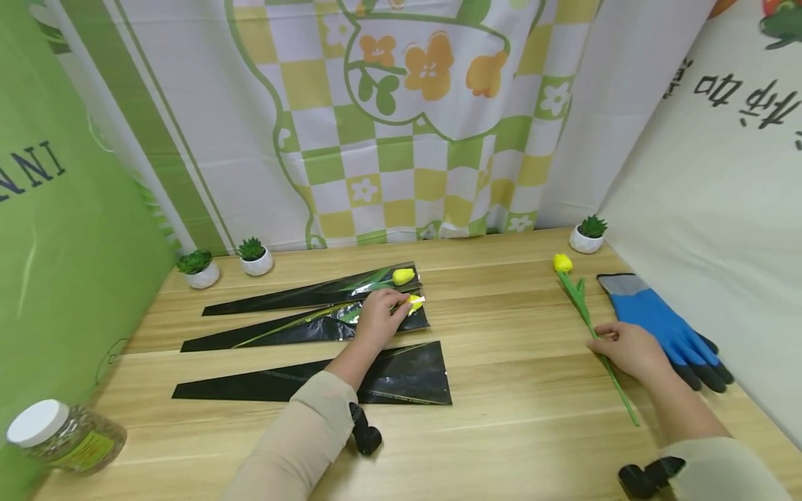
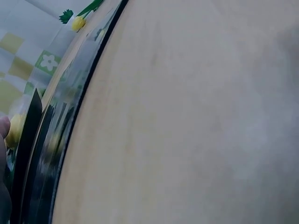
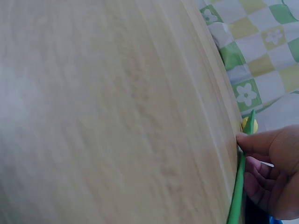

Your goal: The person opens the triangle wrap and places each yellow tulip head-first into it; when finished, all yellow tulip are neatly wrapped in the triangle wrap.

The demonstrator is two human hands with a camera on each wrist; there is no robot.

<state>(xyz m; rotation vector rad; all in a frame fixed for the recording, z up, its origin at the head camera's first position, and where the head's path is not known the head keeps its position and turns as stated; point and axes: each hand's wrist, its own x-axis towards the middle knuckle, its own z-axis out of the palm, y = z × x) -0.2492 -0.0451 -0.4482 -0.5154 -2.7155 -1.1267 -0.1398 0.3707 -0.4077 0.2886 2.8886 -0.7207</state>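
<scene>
Three long, tapering black flower sleeves with clear fronts lie on the table. The far sleeve (image 1: pixel 294 297) and the middle sleeve (image 1: pixel 250 339) each hold a yellow artificial tulip; the near sleeve (image 1: pixel 269 384) shows no flower. My left hand (image 1: pixel 379 316) pinches the middle sleeve by its wide end, beside the yellow tulip head (image 1: pixel 415 303); the fingertips are partly hidden. At the right, my right hand (image 1: pixel 629 348) pinches the green stem of another yellow tulip (image 1: pixel 562 263) between thumb and fingers. Its stem (image 3: pixel 239 186) crosses the right wrist view.
A pair of blue and black work gloves (image 1: pixel 658 316) lies beyond the right hand. Small potted succulents stand at the back: two at left, including the inner pot (image 1: pixel 256 263), and one pot (image 1: pixel 587 240) at right. A white-lidded jar (image 1: pixel 81 442) sits at the near left.
</scene>
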